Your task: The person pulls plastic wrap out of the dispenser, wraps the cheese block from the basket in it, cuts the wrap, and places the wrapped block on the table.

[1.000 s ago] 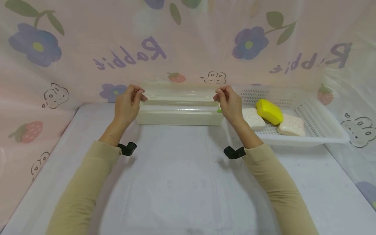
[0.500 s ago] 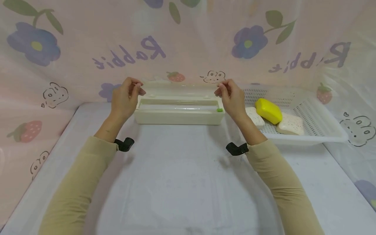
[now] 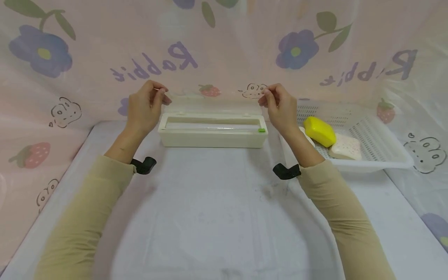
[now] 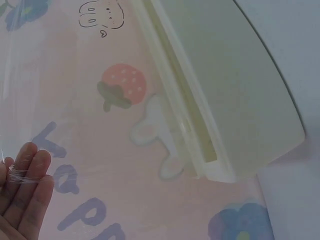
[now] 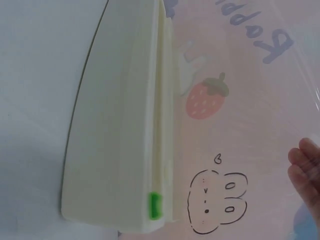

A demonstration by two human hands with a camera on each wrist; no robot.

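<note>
A long cream cling film dispenser stands on the table in the head view, its lid raised at the back. A roll lies inside, and a small green slider sits at the right end of its front edge. Clear cling film is bunched at the left fingertips in the left wrist view. My left hand pinches the film's left corner above the dispenser. My right hand pinches the other corner, level with the left. The sheet between them is nearly invisible, with faint shine lines in the right wrist view.
A white perforated basket stands at the right, behind my right forearm. In it lie a yellow rounded block and pale speckled blocks, one partly hidden by the arm. A printed curtain hangs behind the white-covered table.
Both hands have risen from the dispenser's opening and moved slightly apart, drawing the film up. The dispenser has stayed almost in place.
</note>
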